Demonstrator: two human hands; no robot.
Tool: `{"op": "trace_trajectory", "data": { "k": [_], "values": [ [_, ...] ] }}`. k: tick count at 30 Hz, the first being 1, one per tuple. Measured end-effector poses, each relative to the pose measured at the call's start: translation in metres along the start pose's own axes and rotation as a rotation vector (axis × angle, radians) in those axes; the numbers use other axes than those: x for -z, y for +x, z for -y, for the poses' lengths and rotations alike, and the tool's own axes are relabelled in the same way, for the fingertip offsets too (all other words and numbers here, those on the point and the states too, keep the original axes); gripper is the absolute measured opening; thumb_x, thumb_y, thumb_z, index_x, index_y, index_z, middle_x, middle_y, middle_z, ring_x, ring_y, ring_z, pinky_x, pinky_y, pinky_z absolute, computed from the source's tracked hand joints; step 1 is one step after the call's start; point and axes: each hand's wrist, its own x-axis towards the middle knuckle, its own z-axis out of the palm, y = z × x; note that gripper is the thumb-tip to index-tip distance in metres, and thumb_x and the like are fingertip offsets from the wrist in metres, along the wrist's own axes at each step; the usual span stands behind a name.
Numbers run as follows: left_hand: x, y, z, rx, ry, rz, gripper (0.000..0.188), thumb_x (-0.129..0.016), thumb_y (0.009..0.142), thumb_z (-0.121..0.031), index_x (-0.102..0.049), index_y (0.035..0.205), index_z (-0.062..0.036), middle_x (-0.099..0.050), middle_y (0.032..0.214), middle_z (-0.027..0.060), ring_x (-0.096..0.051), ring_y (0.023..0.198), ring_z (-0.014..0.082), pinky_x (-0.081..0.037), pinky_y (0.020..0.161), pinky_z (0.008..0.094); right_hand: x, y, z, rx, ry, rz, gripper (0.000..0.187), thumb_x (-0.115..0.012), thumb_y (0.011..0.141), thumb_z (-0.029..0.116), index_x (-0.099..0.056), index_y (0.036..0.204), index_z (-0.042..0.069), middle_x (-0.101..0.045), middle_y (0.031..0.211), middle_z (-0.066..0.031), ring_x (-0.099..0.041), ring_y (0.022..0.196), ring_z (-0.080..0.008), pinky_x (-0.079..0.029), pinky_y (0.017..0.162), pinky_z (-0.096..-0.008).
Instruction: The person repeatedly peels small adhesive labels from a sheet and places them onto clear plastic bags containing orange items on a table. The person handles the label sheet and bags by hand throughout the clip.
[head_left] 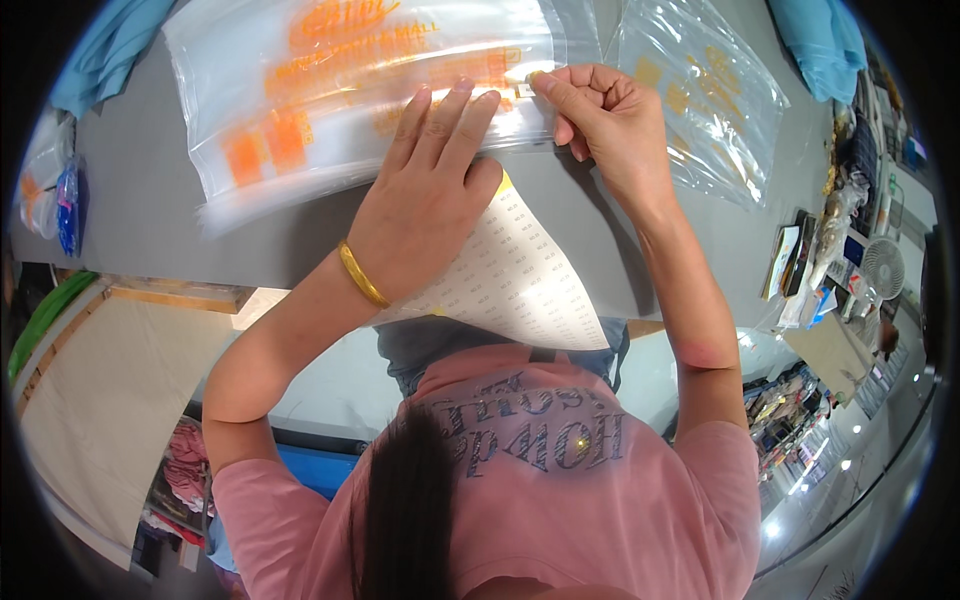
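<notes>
My left hand [425, 215] lies flat with fingers stretched over a stack of clear plastic bags [350, 115] with orange print. Beneath its thumb and palm is a sheet of small white labels [530, 265] with a yellow corner. That sheet slants over the table's near edge toward my lap. At the right end of the stack, my right hand [615, 120] pinches with thumb and forefinger at a small white label [525, 91]. The label touches or nearly touches the top bag; I cannot tell how much of it is stuck down.
Another clear bag pile with yellow print [705, 100] lies to the right on the grey table [260, 235]. Blue cloth [820, 45] sits at the far right corner, more blue cloth [115, 55] at the far left. A blue plastic packet [68, 205] is near the left edge.
</notes>
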Motion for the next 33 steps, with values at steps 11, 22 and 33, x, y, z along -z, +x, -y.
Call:
{"op": "trace_trajectory", "data": {
  "k": [11,22,33],
  "values": [
    [-0.005,0.002,-0.005,0.032,-0.014,-0.026,0.011,-0.060,0.091,-0.009,-0.054,0.087,-0.0017,-0.042,0.159,0.0206,-0.039,0.149,0.0436,-0.029,0.123,0.0615,-0.014,-0.013,0.006,0.039,0.007,-0.111,0.019,-0.075,0.096,0.014,-0.072,0.093,-0.005,-0.066,0.063,-0.0010,-0.056,0.053,-0.0033,-0.040,0.049,-0.0203],
    [-0.008,0.004,-0.010,0.028,0.100,-0.015,0.006,-0.061,0.086,-0.008,-0.060,0.088,-0.0022,-0.047,0.156,0.0146,-0.041,0.146,0.0434,-0.030,0.123,0.0606,-0.016,-0.009,0.005,0.435,-0.656,-0.288,0.029,-0.083,0.089,0.022,-0.072,0.093,-0.005,-0.067,0.064,-0.0099,-0.063,0.053,-0.0214,-0.049,0.053,-0.0320],
    [0.034,-0.009,-0.004,0.078,-0.377,-0.080,0.006,-0.064,0.096,-0.005,-0.062,0.097,-0.0005,-0.065,0.132,0.0154,-0.060,0.125,0.0355,-0.046,0.111,0.0438,-0.004,0.051,-0.001,0.608,-0.773,-0.368,0.031,-0.076,0.095,0.026,-0.075,0.088,-0.004,-0.071,0.078,-0.0088,-0.064,0.067,-0.0154,-0.049,0.060,-0.0324]
  ]
}}
